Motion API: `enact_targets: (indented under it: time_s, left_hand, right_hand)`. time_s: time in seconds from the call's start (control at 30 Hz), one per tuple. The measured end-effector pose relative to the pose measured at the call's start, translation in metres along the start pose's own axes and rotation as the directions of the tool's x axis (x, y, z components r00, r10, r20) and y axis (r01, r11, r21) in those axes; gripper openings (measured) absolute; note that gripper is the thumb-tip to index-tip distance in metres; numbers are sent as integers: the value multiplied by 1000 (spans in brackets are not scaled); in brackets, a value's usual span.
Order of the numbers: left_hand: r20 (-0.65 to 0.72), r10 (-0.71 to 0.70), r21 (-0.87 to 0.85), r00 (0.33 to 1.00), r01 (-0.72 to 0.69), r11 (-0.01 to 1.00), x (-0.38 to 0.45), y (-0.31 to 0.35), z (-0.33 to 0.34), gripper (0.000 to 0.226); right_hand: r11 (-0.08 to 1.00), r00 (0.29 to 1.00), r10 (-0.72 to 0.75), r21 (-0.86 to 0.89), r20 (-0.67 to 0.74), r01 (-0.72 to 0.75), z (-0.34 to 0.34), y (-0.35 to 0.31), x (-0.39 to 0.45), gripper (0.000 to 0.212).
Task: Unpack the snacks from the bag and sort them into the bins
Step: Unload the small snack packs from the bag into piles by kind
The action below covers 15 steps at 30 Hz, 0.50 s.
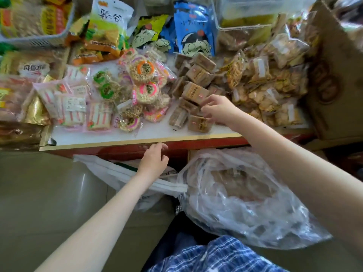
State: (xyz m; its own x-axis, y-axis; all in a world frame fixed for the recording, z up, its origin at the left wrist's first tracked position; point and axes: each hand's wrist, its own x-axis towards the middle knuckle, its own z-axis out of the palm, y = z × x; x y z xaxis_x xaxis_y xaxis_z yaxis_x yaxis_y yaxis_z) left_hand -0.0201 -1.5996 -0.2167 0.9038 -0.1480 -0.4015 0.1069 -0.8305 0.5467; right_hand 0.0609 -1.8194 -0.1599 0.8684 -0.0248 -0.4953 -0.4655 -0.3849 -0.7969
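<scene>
The right hand (216, 108) is gripping brown packets (196, 91) on the desk (149, 132). Below the desk's edge, the left hand (154, 160) is hovering, relaxed and empty. Nudged carelessly, the heap could be spilling over that edge.

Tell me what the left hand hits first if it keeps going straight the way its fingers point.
Most likely the table edge: the left hand hovers open just below it, fingers aimed up and forward. Depth is unclear; if it clears the edge, the round ring-shaped snack packs come next.
</scene>
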Motion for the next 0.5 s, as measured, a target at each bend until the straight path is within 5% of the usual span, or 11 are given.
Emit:
enact_targets:
  time_s: [0.2,0.3,0.37,0.43,0.5]
  left_hand:
    - [122,246,216,961,-268,939,1,32,43,38]
    - [258,344,347,903,-419,839,4,53,70,47]
    - [382,375,449,844,-525,723,7,68,88,52]
    - [500,374,524,781,-617,588,8,83,104,58]
    - [569,404,547,717,-696,465,10,96,120,61]
  right_hand:
    - [876,985,-140,-477,-99,77,-77,113,-91,24]
    - [518,976,-170,-831,135,205,-91,180,-132,40]
    - [291,960,-103,-915,259,278,-94,216,-145,59]
    - [176,966,28,-953,256,247,-104,246,-147,70]
    - [107,994,59,-991,88,81,-128,269,-142,65]
